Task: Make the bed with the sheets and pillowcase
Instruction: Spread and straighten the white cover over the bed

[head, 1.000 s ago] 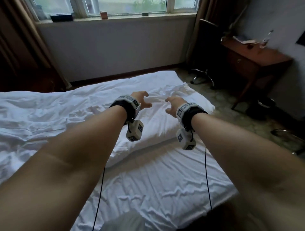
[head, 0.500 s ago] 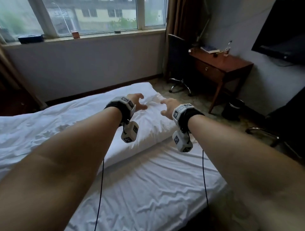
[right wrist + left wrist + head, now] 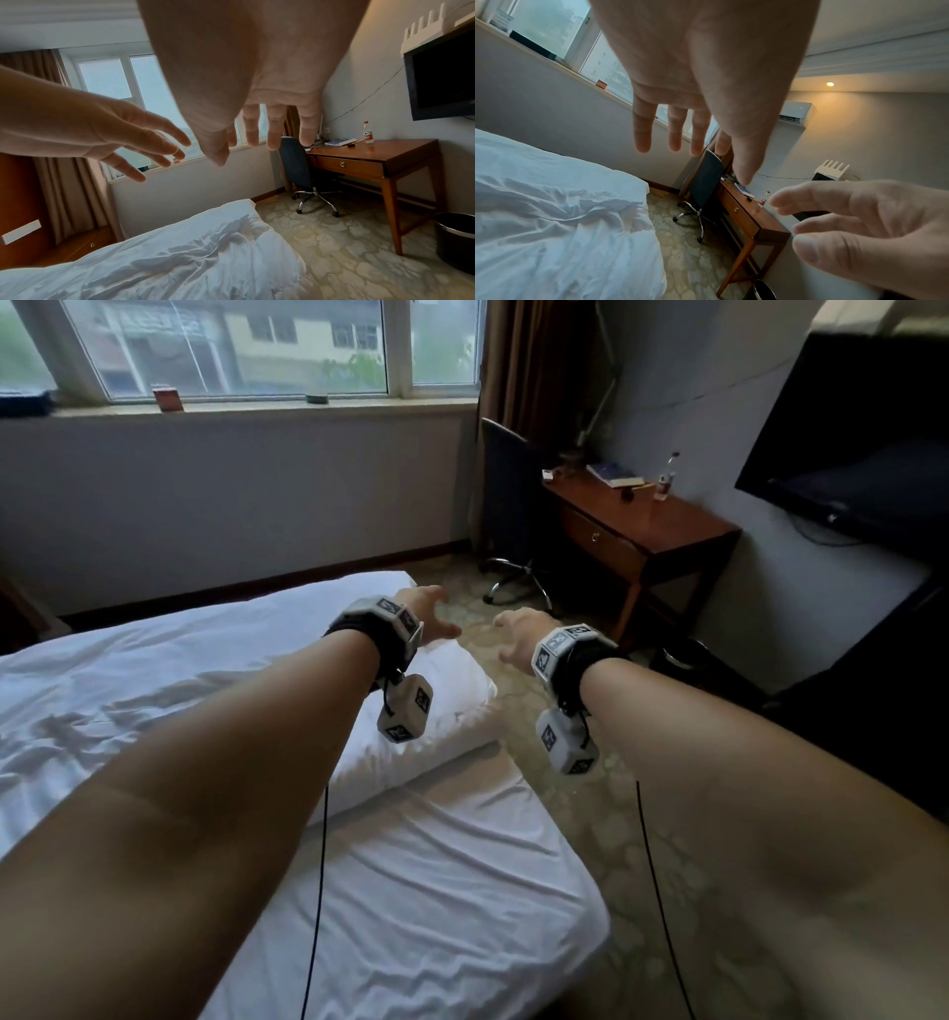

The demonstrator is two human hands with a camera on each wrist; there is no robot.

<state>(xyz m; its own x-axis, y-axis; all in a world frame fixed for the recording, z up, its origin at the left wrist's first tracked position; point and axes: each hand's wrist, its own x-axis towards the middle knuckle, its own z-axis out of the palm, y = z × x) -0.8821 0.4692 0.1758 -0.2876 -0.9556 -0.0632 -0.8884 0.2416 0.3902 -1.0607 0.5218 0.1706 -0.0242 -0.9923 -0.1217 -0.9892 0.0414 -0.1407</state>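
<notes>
A thick, rumpled white duvet (image 3: 195, 670) lies across the bed, over a wrinkled white sheet (image 3: 436, 891) that covers the near part of the mattress. Both arms are stretched forward in the air. My left hand (image 3: 429, 616) hovers above the duvet's right corner, fingers spread and relaxed, holding nothing. My right hand (image 3: 516, 634) hangs beside it over the carpet, just past the bed's edge, also empty. The left wrist view shows straight left fingers (image 3: 643, 132) above the duvet (image 3: 552, 223). In the right wrist view the right fingers (image 3: 273, 130) are loose above the duvet (image 3: 192, 263).
A wooden desk (image 3: 667, 531) with a bottle and a book stands by the right wall, with a dark swivel chair (image 3: 508, 505) beside it. A black bin (image 3: 678, 657) sits under a wall television (image 3: 862, 444). Patterned carpet (image 3: 616, 865) runs along the bed's right side.
Both hands have drifted to the right, from above the duvet to its right corner and the carpet beyond. The view has swung right and up. The hands stay empty.
</notes>
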